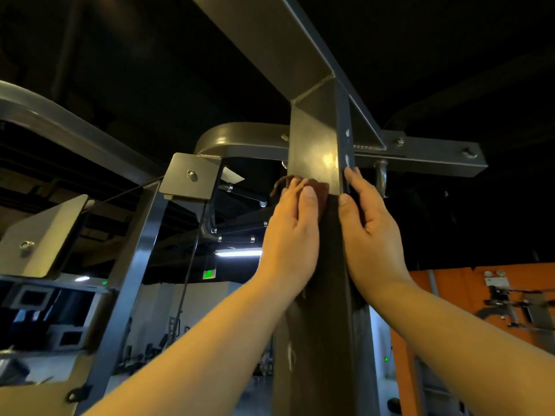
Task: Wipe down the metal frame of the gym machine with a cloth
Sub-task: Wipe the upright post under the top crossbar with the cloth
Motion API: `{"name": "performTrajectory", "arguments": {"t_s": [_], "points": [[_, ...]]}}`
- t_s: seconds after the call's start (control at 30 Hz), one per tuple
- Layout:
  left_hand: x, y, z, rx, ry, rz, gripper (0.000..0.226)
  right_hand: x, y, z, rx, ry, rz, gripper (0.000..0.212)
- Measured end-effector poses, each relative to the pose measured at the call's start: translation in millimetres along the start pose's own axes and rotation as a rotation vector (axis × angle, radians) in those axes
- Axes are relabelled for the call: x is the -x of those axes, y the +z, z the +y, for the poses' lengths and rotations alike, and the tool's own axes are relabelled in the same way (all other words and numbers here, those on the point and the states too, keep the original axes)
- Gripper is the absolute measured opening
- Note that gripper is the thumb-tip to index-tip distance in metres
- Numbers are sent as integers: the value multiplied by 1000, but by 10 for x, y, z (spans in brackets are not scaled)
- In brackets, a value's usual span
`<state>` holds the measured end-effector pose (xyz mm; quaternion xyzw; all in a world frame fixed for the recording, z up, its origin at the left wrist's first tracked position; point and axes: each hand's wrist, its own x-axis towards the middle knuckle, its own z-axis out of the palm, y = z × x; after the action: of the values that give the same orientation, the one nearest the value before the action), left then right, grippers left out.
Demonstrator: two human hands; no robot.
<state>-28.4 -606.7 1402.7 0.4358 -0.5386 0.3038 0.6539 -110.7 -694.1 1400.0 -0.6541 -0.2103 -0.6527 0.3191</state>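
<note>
A grey square metal upright (pixel 318 139) of the gym machine rises in front of me and meets a slanted top beam (pixel 270 40). My left hand (pixel 292 232) presses a dark brown cloth (pixel 319 187) against the upright's left face, with straight fingers over the cloth. Only the cloth's top edge shows above my fingers, and a bit hangs below my wrist. My right hand (pixel 369 226) lies flat on the upright's right side, fingers pointing up, thumb on the front edge.
A horizontal bolted bar (pixel 426 154) sticks out to the right behind the upright. To the left stand a pulley plate (pixel 190 177), a cable (pixel 192 256) and another grey post (pixel 135 250). An orange wall (pixel 468 295) is at lower right.
</note>
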Motion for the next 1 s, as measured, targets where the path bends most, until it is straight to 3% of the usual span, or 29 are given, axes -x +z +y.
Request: {"name": "performTrajectory", "arguments": {"t_s": [0.1,0.23,0.4,0.53,0.7,0.87,1.0], "points": [[336,48,-36,-47,71,28,31,4,7,1,0,7,9,49],[612,8,-160,-161,128,28,59,20,28,14,-20,11,34,49],[95,-49,-26,-106,17,44,50,33,10,50,-41,-1,29,57],[263,-26,-85,-116,44,76,36,30,1,68,0,-33,28,59],[583,-136,-250,-257,107,94,55,35,11,102,39,-44,38,58],[274,-130,-114,-168,2,86,37,31,18,113,40,-61,66,58],[488,-101,-180,-282,142,80,50,43,21,113,53,-60,63,58]]}}
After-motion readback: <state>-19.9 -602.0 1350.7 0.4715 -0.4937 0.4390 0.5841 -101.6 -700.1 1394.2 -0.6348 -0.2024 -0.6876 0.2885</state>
